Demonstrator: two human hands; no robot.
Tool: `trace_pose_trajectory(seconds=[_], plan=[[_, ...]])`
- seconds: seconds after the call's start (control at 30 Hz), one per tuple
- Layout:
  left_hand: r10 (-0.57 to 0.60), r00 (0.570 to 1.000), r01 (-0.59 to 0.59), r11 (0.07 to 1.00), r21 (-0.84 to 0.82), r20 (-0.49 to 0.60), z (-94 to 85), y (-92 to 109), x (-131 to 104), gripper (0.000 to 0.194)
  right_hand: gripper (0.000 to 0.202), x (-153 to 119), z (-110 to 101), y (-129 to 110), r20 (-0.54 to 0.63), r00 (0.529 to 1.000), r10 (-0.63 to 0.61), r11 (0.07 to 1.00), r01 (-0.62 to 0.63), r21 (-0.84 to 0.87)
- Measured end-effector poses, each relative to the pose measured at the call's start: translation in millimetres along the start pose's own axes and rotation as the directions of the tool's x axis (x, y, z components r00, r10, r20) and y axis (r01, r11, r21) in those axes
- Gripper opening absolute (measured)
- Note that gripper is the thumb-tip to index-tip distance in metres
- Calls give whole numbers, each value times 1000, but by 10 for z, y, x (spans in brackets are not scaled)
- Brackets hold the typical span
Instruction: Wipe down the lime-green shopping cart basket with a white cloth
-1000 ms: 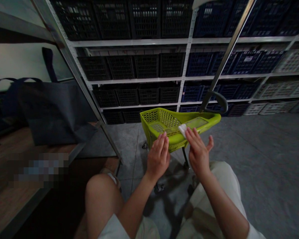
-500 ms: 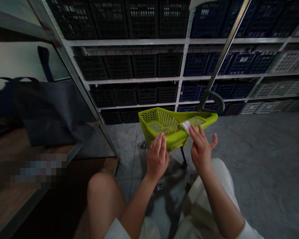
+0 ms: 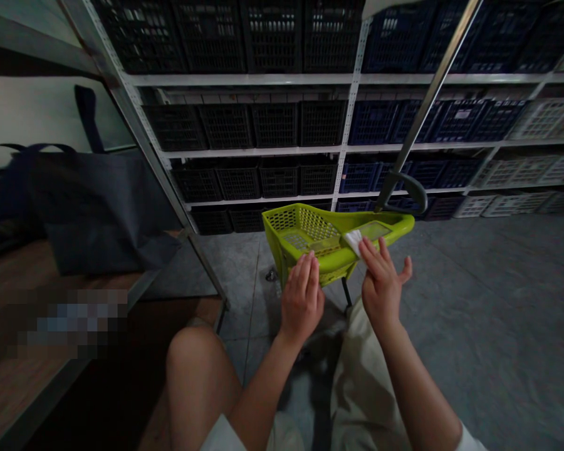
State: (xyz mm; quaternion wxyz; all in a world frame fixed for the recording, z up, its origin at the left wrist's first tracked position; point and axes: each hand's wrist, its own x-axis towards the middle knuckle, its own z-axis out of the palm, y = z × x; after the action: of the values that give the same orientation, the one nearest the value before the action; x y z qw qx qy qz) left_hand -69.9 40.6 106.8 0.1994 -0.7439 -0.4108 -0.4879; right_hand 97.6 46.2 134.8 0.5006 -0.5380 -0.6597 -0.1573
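Here, right hand [image 3: 380, 289] fingers held a white wipe [image 3: 353, 242] against the green cart [image 3: 334, 257], left hand [image 3: 301, 302] touching its near rim farther left, fingers together, grip unclear.

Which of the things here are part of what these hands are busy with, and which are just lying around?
In hand:
- lime-green basket cart, left hand at its near rim
- white cloth or tissue, at the fingertips of the right hand

Just around:
- dark grey bag
- black crates
- blue crates
- white crates
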Motion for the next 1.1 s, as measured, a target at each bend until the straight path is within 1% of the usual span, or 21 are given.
trace_pose_trajectory(seconds=[0.03, 0.1, 0.17, 0.2, 0.23, 0.27, 0.33, 0.4, 0.43, 0.47, 0.5, 0.6, 0.67, 0.73, 0.87, 0.97, 1.03, 1.1], plan=[[-7, 1000, 7, 1000, 3, -2, 7, 6, 1, 69, 68, -18, 5, -55, 14, 1000, -13, 1000, 13, 7], [-20, 1000, 20, 1000, 10, -12, 25, 14, -4, 68, 70, -82, 0, -233, 102, 988, -118, 991, 111, 70], [-31, 999, 31, 999, 14, -26, 38, 13, -12, 66, 72, -136, -17, -374, 191, 949, -249, 963, 222, 152], [-31, 999, 32, 999, 16, -32, 40, 10, -15, 66, 71, -143, -25, -391, 208, 936, -284, 953, 250, 173], [-28, 999, 28, 999, 15, -35, 39, 5, -16, 65, 71, -135, -30, -365, 201, 937, -284, 953, 252, 170], [-22, 999, 23, 1000, 12, -34, 36, 2, -15, 66, 70, -115, -32, -304, 176, 952, -250, 963, 226, 149], [-15, 1000, 16, 1000, 5, -20, 32, 1, -8, 67, 67, -61, -24, -135, 85, 989, -125, 989, 117, 85], [-11, 1000, 11, 1000, -5, -12, 36, 10, 0, 67, 64, -33, -10, -31, 1, 1000, -7, 999, 7, 42], [-14, 1000, 14, 1000, -5, -16, 42, 18, 3, 67, 64, -40, -3, -34, -13, 1000, 10, 999, -9, 40], [-20, 999, 20, 1000, -3, -25, 50, 26, 5, 66, 65, -61, 1, -78, 3, 1000, -8, 999, 8, 51], [-24, 999, 24, 1000, -1, -33, 58, 33, 4, 65, 67, -92, 2, -155, 40, 998, -55, 996, 52, 72], [-32, 999, 32, 999, 1, -36, 72, 39, -8, 61, 68, -180, -16, -440, 149, 965, -215, 970, 192, 150], [-35, 999, 35, 999, 2, -36, 71, 35, -17, 59, 65, -183, -37, -559, 156, 957, -244, 962, 218, 164], [-45, 998, 46, 999, 5, -45, 67, 31, -21, 57, 63, -142, -53, -595, 160, 956, -244, 963, 220, 155], [-42, 997, 42, 999, -2, -67, 59, 30, -10, 60, 65, -62, -50, -556, 248, 931, -268, 963, 251, 99], [-36, 998, 36, 999, 2, -54, 47, 23, -2, 62, 72, -57, -42, -438, 290, 911, -292, 955, 293, 39], [-26, 999, 26, 1000, 6, -36, 34, 16, 0, 63, 78, -50, -51, -282, 262, 923, -283, 956, 294, -3], [-11, 1000, 11, 1000, 6, -20, 22, 14, 3, 66, 83, -24, -64, -100, 208, 952, -223, 970, 238, -51]])
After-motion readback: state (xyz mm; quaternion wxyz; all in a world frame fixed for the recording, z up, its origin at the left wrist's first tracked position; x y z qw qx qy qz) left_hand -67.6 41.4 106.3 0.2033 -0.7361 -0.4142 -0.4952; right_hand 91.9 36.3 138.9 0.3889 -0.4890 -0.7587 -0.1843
